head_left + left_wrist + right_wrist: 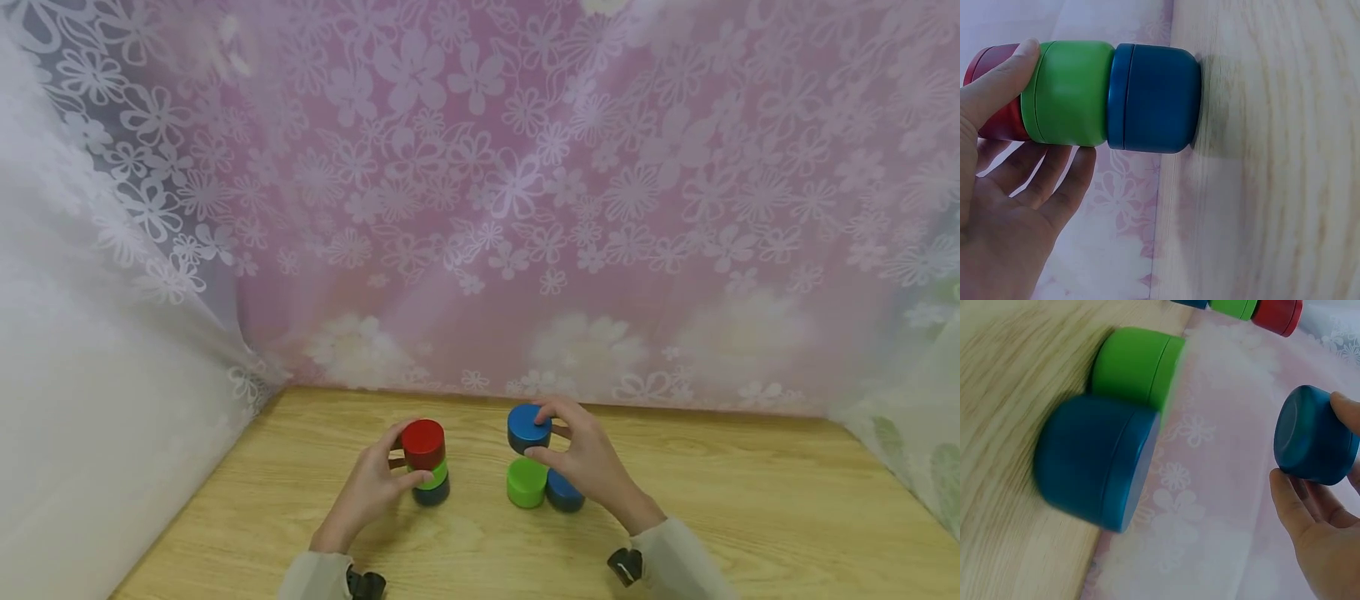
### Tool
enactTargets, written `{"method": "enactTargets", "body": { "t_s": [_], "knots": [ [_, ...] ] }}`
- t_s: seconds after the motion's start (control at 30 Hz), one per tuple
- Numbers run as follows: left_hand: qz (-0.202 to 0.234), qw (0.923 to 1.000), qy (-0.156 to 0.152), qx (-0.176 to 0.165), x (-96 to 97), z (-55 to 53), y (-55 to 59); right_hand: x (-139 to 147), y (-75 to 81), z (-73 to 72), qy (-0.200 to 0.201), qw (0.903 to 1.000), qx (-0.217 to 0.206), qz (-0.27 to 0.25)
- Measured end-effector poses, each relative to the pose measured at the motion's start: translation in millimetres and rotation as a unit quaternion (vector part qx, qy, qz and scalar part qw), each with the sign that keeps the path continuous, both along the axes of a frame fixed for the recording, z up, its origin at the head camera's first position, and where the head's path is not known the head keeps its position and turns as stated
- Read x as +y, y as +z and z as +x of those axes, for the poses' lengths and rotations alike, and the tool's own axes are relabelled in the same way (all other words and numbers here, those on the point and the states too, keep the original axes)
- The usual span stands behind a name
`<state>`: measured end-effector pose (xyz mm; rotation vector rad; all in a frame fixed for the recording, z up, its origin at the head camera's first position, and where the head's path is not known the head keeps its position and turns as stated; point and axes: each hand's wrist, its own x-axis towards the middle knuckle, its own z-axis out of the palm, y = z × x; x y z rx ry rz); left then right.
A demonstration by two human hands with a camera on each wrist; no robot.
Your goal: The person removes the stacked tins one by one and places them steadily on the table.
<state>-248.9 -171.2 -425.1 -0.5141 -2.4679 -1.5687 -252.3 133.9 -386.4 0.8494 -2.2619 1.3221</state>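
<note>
On the left stands a stack of lidded round tins: red tin (423, 443) on top, green tin (1072, 94) in the middle, blue tin (1155, 99) at the bottom on the table. My left hand (371, 487) holds the stack around its red and green tins, the thumb lying where they meet. My right hand (588, 458) grips another blue tin (1313, 434) between thumb and fingers, up in the air. Lower down, a second green tin (527, 482) and one more blue tin (1094, 459) stand side by side on the table, touching or nearly so.
The wood-grain table (750, 500) ends at a pink flowered curtain (525, 208) at the back. A pale sheet (112, 358) hangs along the left side, and another light patterned sheet (915, 400) hangs on the right.
</note>
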Motion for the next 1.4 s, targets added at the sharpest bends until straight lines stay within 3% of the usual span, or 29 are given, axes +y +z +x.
{"method": "enactTargets", "body": {
  "t_s": [0.2,0.53,0.83,1.4],
  "knots": [
    [-0.001,1.0000,0.002,-0.008,0.8,0.2,-0.7,10,-1.3,1.5,-0.015,0.9998,-0.006,0.008],
    [-0.010,0.9999,-0.002,0.009,0.1,-0.7,-0.6,21,-3.6,2.5,-0.037,0.9987,-0.028,0.018],
    [-0.005,0.9999,0.009,-0.005,1.6,0.5,1.0,36,-6.2,6.0,-0.034,0.9982,-0.032,0.038],
    [-0.008,0.9999,0.004,0.011,0.4,-0.5,-0.9,58,-15.6,7.1,-0.048,0.9967,-0.015,0.064]
  ]
}}
